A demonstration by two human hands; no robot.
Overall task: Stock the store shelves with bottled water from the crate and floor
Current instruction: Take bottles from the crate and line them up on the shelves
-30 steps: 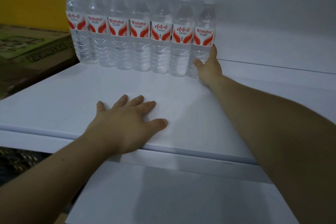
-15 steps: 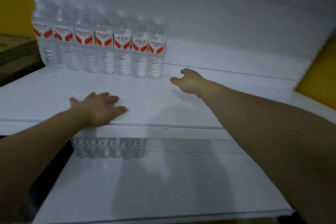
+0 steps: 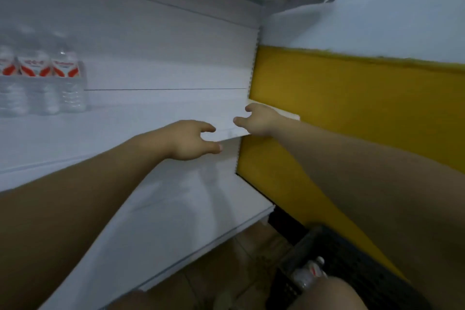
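Standing bottles (image 3: 42,83), well left of left grip (image 3: 191,139)

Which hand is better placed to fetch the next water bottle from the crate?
Probably the right hand: the black plastic crate and its clear plastic water bottle lie low on that same side.
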